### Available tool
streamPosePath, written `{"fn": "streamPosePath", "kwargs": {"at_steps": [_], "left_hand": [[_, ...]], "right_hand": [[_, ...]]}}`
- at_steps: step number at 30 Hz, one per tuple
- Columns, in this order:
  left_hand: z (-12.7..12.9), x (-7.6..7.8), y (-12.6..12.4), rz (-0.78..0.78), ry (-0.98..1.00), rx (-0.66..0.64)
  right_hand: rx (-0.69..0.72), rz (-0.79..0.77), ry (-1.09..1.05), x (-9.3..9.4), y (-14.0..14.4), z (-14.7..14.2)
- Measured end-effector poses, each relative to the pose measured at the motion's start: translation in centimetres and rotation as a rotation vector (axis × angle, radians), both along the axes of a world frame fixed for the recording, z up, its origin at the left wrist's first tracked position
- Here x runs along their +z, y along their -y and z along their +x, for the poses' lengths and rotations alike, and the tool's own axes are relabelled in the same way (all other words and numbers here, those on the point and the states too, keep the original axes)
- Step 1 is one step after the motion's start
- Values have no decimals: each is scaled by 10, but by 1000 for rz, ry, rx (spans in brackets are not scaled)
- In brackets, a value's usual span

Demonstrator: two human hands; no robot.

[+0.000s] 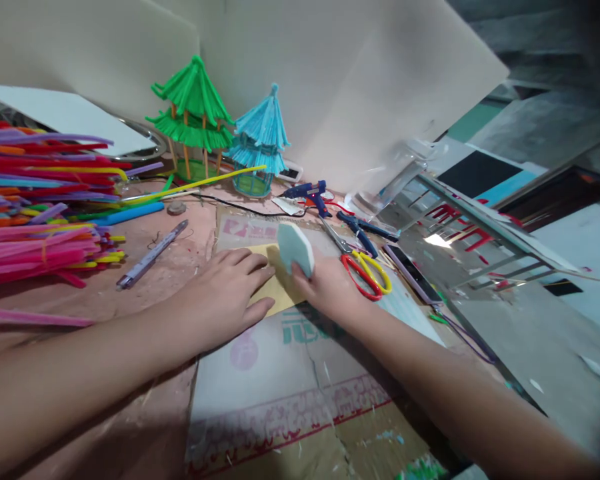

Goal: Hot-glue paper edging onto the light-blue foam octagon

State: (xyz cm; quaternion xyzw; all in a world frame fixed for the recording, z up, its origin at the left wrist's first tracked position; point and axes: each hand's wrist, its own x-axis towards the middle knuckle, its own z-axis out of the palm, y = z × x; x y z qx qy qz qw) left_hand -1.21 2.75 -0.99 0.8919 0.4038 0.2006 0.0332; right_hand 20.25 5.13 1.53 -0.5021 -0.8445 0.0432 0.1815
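My left hand (pixel 235 290) lies flat with its fingers stretched out over a sheet of yellow paper (pixel 280 297). The paper rests on a printed cardboard sheet (pixel 275 360). In my right hand (pixel 330 287), thumb against its face, is a pale blue-green flat piece with cut corners and a thick white edge (pixel 295 248). It is tilted up above the right part of the yellow paper. Scissors (pixel 365 273) with one red and one yellow handle lie just beyond my right hand. My right fingers are mostly hidden behind the piece.
Bundles of coloured pipe cleaners (pixel 40 193) fill the left side, near a pen (pixel 153 257). At the back stand a green pagoda model (pixel 195 120) and a blue one (pixel 263 140). A glue gun (pixel 307 192), pliers (pixel 360 230) and a phone (pixel 413 273) lie at the right.
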Motion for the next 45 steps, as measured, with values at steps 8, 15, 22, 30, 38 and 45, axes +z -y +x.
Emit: {"fn": "streamPosePath", "kwargs": {"at_steps": [8,15,22,30,38,45], "left_hand": [[-3,0,-1,-49,90,25],[-5,7,-5,-4,346,-16],[-6,16,3,25,549,-64],[-6,21,7,-56,617,-87],[-6,23,7,-148,653,-78],[-4,21,5,-204,606,-37]], "right_hand": [[-124,-301,-754,24,-16,3],[0,-1009,-1456,22,25,7],[90,-1173,-1432,4,37,-7],[45,-1071,-1321,1,39,-9],[36,-913,-1287,0,44,-11],[-2,-832,-1239,0,45,-13]]}}
